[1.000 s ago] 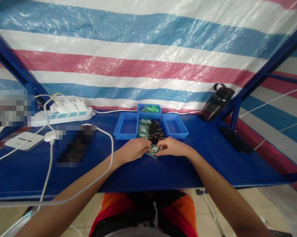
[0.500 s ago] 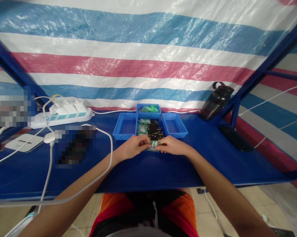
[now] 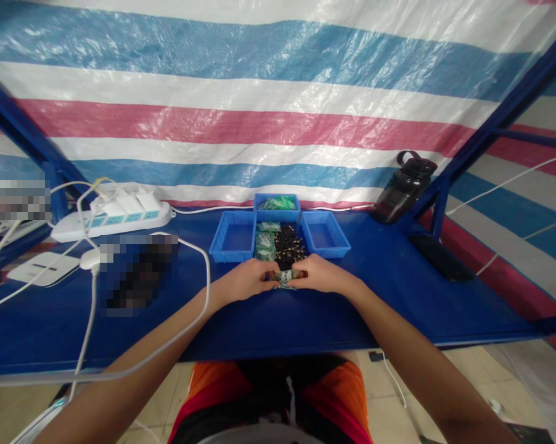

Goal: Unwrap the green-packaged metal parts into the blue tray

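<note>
Between my two hands, close to the front of the trays, is a small greenish plastic bag with pale markings. My left hand pinches its left end, and my right hand grips its right end, fingers closed. What is inside the bag is too small to make out. Just beyond my hands lies a pile of small black parts with light metallic tips. Left of that pile are several flat green bags.
Blue trays stand left, right and behind, the rear one holding green bags. A power strip, white cables and a white flat box lie left. A dark bottle and black phone-like slab are at right.
My hands have shifted slightly toward me and turned, still holding the small bag at both ends. The trays and piles stay in place.
</note>
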Demonstrator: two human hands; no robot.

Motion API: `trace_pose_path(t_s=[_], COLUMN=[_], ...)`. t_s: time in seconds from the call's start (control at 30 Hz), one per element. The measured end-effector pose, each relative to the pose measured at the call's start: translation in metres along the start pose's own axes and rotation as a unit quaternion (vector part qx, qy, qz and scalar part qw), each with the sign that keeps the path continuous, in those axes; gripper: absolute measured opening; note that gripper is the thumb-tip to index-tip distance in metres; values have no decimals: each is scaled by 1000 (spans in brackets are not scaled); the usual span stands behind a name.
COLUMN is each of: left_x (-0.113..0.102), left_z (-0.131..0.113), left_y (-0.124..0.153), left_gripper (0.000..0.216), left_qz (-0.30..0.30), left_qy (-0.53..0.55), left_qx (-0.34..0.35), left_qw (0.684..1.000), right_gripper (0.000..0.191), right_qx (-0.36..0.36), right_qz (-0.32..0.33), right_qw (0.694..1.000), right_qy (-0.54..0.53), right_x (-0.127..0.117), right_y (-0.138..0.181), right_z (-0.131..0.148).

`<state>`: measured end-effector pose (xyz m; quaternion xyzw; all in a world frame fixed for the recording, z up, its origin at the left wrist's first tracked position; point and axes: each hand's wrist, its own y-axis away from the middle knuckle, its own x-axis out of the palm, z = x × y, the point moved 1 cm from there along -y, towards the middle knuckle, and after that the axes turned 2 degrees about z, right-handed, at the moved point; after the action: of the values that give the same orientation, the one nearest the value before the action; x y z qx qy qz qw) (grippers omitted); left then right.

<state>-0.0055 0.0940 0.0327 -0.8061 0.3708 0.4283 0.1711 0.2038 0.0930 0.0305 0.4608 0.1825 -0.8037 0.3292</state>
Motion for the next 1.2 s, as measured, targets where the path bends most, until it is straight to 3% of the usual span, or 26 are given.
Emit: trace_pose_path(t_s=[0.17, 0.3, 0.43, 0.6, 0.7, 0.97, 1.2], left_x=[2, 2, 1, 1, 0, -3, -5], left_z=[2, 2, 2, 1, 0, -4, -7], left_y=[-1, -1, 0, 1, 2, 4, 5], left_gripper=[8, 8, 9, 9, 9, 8, 26], left_qz=[-47, -67, -72, -79, -79, -42, 4], left_qy=[-87, -118, -128, -84, -73, -72, -8], left_qx=[0, 2, -3, 3, 8, 20, 24], left_qw=[995, 991, 989, 993, 994, 996, 1000], right_gripper=[28, 29, 29, 23, 24, 38, 34], right_qx=[19, 38, 38, 54, 61, 64, 72], right_qz=[-55, -68, -67, -62, -38, 140, 120], right_qw=[994, 992, 996, 992, 979, 917, 926], right_qy=[90, 98, 48, -101, -191, -369, -351], right_x=[2, 2, 0, -6, -8, -9, -3], right_y=[-2, -3, -2, 3, 6, 11, 8], right_z=[-5, -4, -2, -2, -4, 2, -7])
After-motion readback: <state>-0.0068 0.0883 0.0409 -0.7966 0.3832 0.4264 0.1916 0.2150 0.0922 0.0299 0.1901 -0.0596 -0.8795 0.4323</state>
